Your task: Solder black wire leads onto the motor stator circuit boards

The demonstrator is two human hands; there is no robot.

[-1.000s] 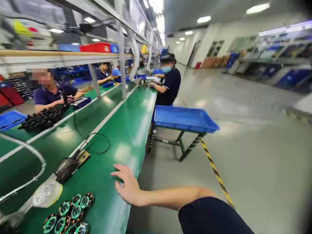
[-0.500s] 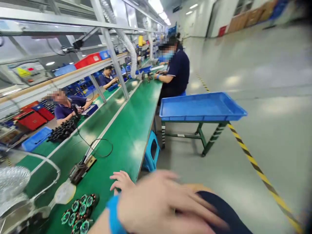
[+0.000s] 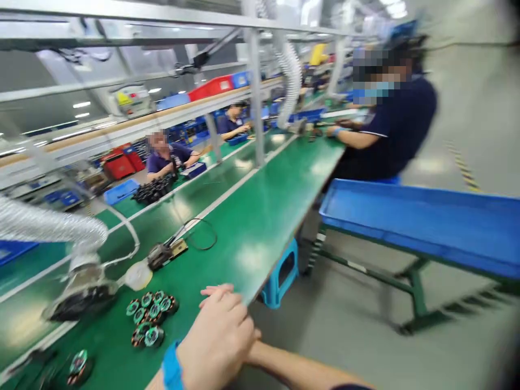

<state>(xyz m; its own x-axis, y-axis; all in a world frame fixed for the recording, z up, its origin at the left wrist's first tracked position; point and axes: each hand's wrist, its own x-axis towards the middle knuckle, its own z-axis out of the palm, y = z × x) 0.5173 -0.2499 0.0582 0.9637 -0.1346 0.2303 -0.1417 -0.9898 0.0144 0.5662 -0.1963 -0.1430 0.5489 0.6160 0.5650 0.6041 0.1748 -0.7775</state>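
My left hand (image 3: 217, 338), with a blue band (image 3: 173, 365) on its wrist, lies over my right hand (image 3: 213, 291), fingers bent round it near the wrist. Only a few outstretched fingertips of the right hand show past the left; its palm is hidden. Its bare forearm comes in from the lower right. Both hands are at the near edge of the green bench (image 3: 244, 222). To their left sits a cluster of several round motor stators (image 3: 154, 310) with green tops and copper windings. One more stator (image 3: 79, 365) stands apart at the lower left.
A silver duct with a dark hood (image 3: 83, 298) hangs at the left. Behind the stators lies a dark tool with a cable (image 3: 160, 254). A blue tray (image 3: 426, 216) on a green stand and a blue stool (image 3: 282, 276) are at the right. A co-worker (image 3: 398, 119) sits farther along.
The view has swung left. My left hand has gone from a blurred, stretched reach to the right to being bent over my right hand, whose spread fingers showed more before.
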